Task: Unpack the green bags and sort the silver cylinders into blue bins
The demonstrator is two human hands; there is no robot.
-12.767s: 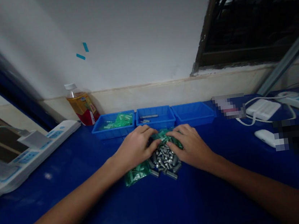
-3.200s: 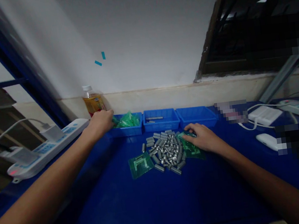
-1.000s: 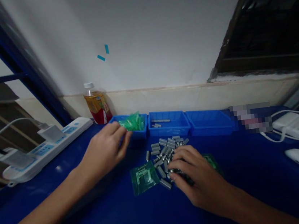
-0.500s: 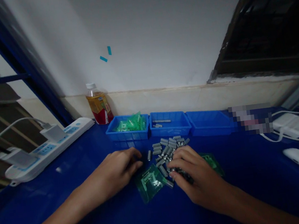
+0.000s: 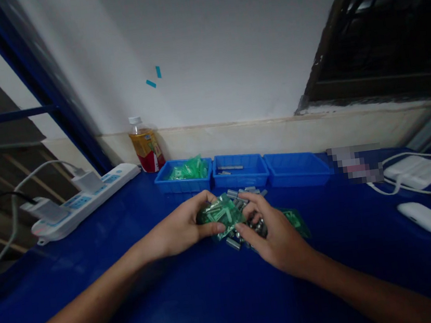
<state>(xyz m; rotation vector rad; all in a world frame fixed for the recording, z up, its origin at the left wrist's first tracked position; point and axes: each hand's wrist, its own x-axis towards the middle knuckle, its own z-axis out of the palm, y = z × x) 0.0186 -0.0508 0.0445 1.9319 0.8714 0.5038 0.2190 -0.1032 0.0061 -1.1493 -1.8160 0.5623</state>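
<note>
My left hand (image 5: 182, 227) holds a small green plastic bag (image 5: 220, 215) lifted just above a pile of short grey metal pins (image 5: 244, 200) on the blue table (image 5: 178, 302). My right hand (image 5: 273, 233) is curled beside the bag, fingers closed on several metal pins and touching the bag's right edge. Another green bag (image 5: 294, 221) lies flat to the right of my right hand. Three blue trays stand behind the pile: the left tray (image 5: 184, 185) holds green bags, the middle tray (image 5: 241, 178) holds a few pins, and the right tray (image 5: 297, 172) shows nothing inside.
A drink bottle (image 5: 146, 150) stands by the wall left of the trays. A white power strip (image 5: 87, 201) with plugged adapters lies at the left. At the right sit a white mouse-like device (image 5: 426, 218) and a white box with cables (image 5: 415, 171).
My left hand came back from the left tray, took hold of the green bag lying left of the pile and lifted it. My right hand gathered pins and rose to the bag.
</note>
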